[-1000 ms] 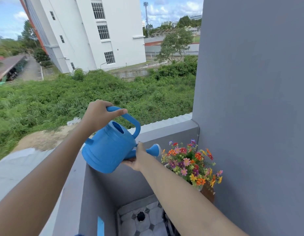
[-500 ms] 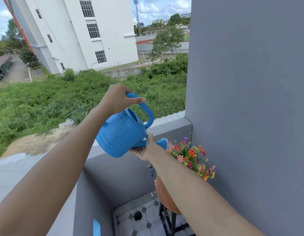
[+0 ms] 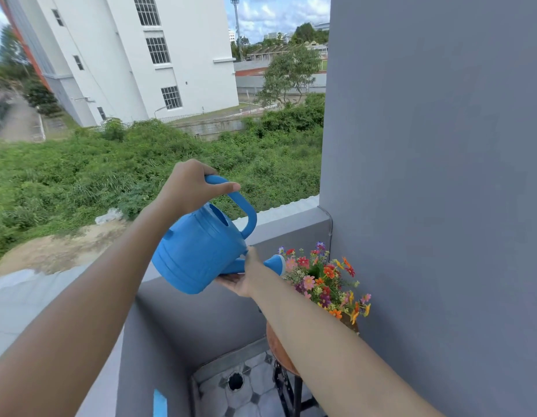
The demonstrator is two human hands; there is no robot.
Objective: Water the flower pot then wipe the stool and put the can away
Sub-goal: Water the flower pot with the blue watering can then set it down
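Watering can (image 3: 201, 251), blue plastic, sits at frame centre, tilted with its spout (image 3: 274, 264) pointing right toward the flowers (image 3: 324, 279). Your left hand (image 3: 192, 185) is clamped round the top handle. Your right hand (image 3: 246, 276) cups the base of the spout from beneath, fingers curled against it. Flowers stand lower right, against the grey wall (image 3: 441, 176), atop a round brown stool (image 3: 280, 352) largely hidden by your right forearm. No water stream is discernible.
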